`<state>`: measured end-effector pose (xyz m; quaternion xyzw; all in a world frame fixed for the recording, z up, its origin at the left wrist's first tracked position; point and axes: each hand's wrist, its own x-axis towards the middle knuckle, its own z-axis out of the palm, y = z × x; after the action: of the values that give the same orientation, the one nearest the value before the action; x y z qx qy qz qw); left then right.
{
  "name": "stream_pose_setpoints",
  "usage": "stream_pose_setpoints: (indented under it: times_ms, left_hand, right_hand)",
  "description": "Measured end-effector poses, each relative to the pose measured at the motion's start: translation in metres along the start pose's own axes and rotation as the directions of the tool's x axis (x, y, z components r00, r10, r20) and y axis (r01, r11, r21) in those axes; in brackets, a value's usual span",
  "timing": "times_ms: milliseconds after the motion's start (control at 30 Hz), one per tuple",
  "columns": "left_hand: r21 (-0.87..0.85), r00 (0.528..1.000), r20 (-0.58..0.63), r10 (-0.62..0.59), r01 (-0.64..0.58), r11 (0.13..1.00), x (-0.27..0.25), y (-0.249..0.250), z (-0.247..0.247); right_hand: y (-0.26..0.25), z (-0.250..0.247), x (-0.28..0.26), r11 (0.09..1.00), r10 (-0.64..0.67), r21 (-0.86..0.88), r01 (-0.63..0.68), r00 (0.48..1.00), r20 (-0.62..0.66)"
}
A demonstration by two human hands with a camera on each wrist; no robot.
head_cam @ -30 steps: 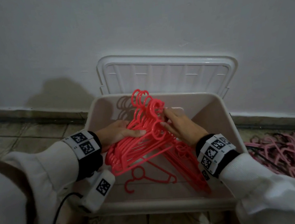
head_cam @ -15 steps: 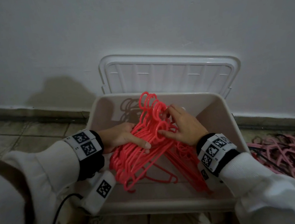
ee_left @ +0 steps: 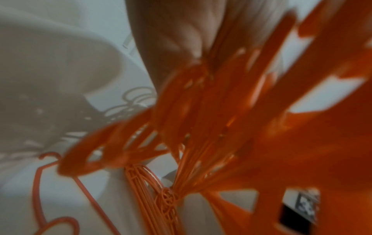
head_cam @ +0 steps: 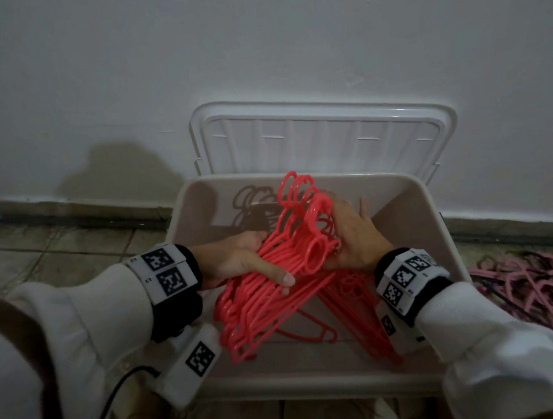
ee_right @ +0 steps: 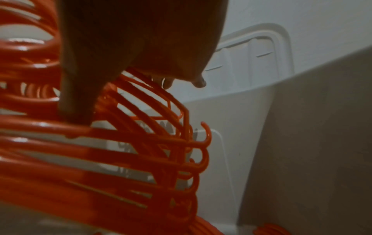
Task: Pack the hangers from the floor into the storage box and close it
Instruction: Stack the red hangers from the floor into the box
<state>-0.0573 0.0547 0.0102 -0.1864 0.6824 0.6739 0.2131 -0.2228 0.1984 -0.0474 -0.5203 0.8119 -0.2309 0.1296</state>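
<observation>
Settling a red hanger bundle into the storage box

Left hand (head_cam: 240, 265) and right hand (head_cam: 354, 235) both grasp the hanger bundle (head_cam: 278, 295) inside the storage box (head_cam: 418, 227); best lower it flat, hooks aligned, so the lid (head_cam: 321, 132) behind the box closes.

white wall (head_cam: 249, 40) | dark baseboard (head_cam: 61, 208) at its foot | brownish tiled floor (head_cam: 48, 249) | black cable (head_cam: 108, 411) lower left
</observation>
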Motion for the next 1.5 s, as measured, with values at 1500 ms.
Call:
stream_pose_setpoints:
  times_ms: [1500]
  left_hand:
    - [0.659,0.907,-0.404,0.123,0.195,0.726,0.016,-0.021,-0.003]
  right_hand:
    - [-0.014,-0.021,0.027,0.976,0.058,-0.216,-0.005,0.97,0.238]
